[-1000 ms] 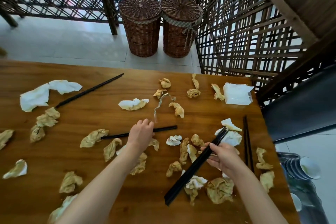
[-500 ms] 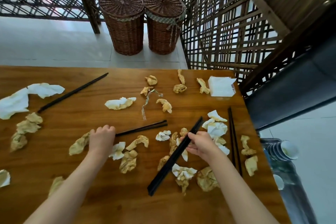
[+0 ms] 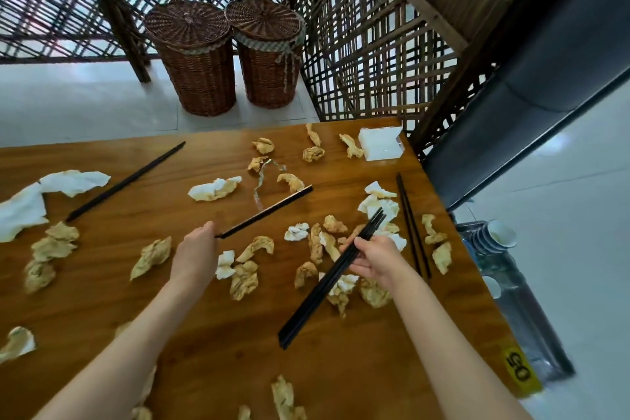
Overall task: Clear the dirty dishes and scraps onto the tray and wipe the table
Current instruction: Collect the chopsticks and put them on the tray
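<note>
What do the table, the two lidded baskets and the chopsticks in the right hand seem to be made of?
Table: wood, glossy varnish, visible grain.
Baskets: woven wicker or rattan, brown weave showing.
Chopsticks in the right hand: smooth matte black, plastic or lacquered wood; cannot tell which.

1. Two bare forearms enter from the lower edge, uncovered as far as they show, with no sleeve on either.
2. The left hand (image 3: 196,251) wears no glove, ring or watch.
3. The right hand (image 3: 373,257) is likewise bare at fingers and wrist.
</note>
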`<move>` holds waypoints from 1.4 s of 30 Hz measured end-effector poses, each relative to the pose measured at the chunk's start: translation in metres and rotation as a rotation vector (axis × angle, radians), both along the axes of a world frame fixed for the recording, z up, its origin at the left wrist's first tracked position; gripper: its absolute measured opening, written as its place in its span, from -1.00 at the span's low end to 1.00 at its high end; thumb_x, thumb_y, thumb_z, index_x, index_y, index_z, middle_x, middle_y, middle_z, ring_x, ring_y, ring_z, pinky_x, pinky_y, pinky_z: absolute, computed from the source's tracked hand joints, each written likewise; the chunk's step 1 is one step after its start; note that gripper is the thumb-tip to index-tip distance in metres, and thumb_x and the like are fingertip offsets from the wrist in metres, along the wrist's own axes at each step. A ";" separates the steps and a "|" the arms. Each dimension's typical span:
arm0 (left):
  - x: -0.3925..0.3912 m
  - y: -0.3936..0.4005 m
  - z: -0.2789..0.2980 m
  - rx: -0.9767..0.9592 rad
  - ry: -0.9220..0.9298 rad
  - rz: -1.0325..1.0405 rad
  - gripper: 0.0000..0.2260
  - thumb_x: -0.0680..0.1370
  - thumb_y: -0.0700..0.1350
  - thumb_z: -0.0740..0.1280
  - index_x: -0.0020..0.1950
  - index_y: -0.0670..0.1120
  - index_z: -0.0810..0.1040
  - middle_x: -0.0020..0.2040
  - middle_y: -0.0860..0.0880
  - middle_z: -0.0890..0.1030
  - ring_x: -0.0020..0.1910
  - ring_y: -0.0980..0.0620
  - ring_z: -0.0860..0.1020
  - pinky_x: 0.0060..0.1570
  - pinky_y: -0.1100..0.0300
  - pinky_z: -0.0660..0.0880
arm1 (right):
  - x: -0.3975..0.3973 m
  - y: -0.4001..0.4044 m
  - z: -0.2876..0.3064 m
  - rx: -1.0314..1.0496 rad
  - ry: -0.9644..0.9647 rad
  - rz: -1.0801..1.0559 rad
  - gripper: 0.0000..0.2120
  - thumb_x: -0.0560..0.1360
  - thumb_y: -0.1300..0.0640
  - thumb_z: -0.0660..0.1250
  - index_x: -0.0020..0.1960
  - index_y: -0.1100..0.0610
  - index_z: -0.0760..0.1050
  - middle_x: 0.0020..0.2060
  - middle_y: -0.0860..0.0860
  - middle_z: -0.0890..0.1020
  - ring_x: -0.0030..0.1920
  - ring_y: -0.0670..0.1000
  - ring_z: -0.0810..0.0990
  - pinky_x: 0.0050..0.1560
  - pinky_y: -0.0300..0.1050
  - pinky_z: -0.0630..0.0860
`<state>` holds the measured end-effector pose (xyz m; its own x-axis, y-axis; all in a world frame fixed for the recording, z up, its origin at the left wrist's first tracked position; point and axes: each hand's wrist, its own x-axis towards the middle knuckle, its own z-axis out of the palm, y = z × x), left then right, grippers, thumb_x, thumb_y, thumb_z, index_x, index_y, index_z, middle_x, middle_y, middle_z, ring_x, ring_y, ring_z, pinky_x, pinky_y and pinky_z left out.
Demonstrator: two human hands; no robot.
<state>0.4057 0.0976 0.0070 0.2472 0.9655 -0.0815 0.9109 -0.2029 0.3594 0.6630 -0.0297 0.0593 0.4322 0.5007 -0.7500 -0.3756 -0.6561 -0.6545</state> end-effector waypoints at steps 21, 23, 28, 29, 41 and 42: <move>0.112 -0.121 0.003 -0.145 -0.338 0.116 -0.85 0.55 -0.25 0.29 0.09 -0.19 0.58 -0.01 -0.13 0.62 -0.08 -0.07 0.52 -0.13 0.12 0.39 | 0.122 -0.105 0.010 0.021 -0.005 -0.066 -0.87 0.60 0.23 0.18 0.02 0.25 0.48 -0.13 0.14 0.64 -0.22 0.00 0.64 -0.47 -0.22 0.52; 0.142 -0.133 0.004 -0.161 -0.363 0.146 -0.85 0.55 -0.25 0.29 0.09 -0.19 0.58 0.01 -0.12 0.62 -0.06 -0.08 0.54 -0.11 0.15 0.39 | 0.152 -0.107 0.008 0.011 -0.007 -0.034 -0.87 0.60 0.24 0.17 0.00 0.24 0.48 -0.13 0.15 0.63 -0.24 0.00 0.64 -0.49 -0.24 0.51; 0.211 -0.157 0.003 -0.157 -0.381 0.212 -0.85 0.57 -0.21 0.27 0.09 -0.19 0.58 -0.08 -0.09 0.60 -0.21 0.00 0.49 -0.24 0.16 0.39 | 0.215 -0.107 -0.007 -0.015 0.067 0.000 -0.88 0.59 0.29 0.15 -0.08 0.20 0.45 -0.34 0.09 0.63 -0.39 0.00 0.64 -0.50 -0.24 0.51; 0.222 -0.161 0.001 -0.154 -0.373 0.243 -0.85 0.57 -0.20 0.27 0.08 -0.18 0.58 -0.12 -0.06 0.58 -0.25 0.02 0.48 -0.28 0.17 0.37 | 0.224 -0.106 -0.010 -0.046 0.044 0.039 -0.87 0.58 0.28 0.16 -0.10 0.18 0.45 -0.32 0.08 0.63 -0.36 0.00 0.64 -0.46 -0.22 0.52; 0.267 -0.188 -0.009 -0.167 -0.393 0.422 -0.90 0.57 -0.20 0.27 0.05 -0.14 0.55 -0.18 0.04 0.53 -0.28 0.18 0.46 -0.37 0.31 0.34 | 0.266 -0.095 -0.038 -0.101 0.036 0.262 -0.83 0.60 0.24 0.15 -0.10 0.21 0.48 -0.21 0.10 0.65 -0.20 -0.02 0.63 -0.30 -0.17 0.54; 0.266 -0.189 -0.010 -0.169 -0.396 0.424 -0.89 0.57 -0.20 0.27 0.05 -0.14 0.55 -0.18 0.05 0.53 -0.28 0.17 0.47 -0.39 0.32 0.34 | 0.267 -0.094 -0.041 -0.102 0.040 0.262 -0.83 0.60 0.23 0.15 -0.09 0.21 0.48 -0.21 0.10 0.65 -0.21 -0.03 0.63 -0.33 -0.18 0.54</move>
